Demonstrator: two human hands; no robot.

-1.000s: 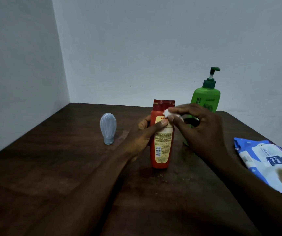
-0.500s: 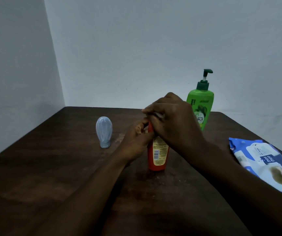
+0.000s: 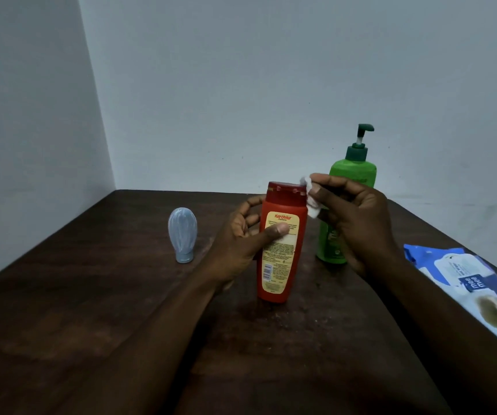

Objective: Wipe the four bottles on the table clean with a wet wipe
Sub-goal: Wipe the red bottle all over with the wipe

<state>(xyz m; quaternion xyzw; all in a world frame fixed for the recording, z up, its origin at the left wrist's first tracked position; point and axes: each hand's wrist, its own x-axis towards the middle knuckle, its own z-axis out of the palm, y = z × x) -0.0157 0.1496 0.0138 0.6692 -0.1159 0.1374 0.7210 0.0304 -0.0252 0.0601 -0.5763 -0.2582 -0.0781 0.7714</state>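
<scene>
A red shampoo bottle (image 3: 280, 265) with a yellow label stands upright on the dark wooden table (image 3: 91, 295). My left hand (image 3: 241, 244) grips it round the middle, thumb across the label. My right hand (image 3: 358, 223) pinches a small white wet wipe (image 3: 311, 202) against the right side of the bottle's dark red cap. Behind my right hand stands a green pump bottle (image 3: 353, 175), partly hidden. A small pale blue bottle (image 3: 182, 233) stands cap-down to the left. I see only three bottles.
A blue and white wet wipe pack (image 3: 475, 292) lies flat near the table's right edge. Pale walls meet in a corner behind the table at the back left.
My right hand has come off the top of the red bottle's cap and now holds the wipe at the cap's right side. The left hand keeps its grip.
</scene>
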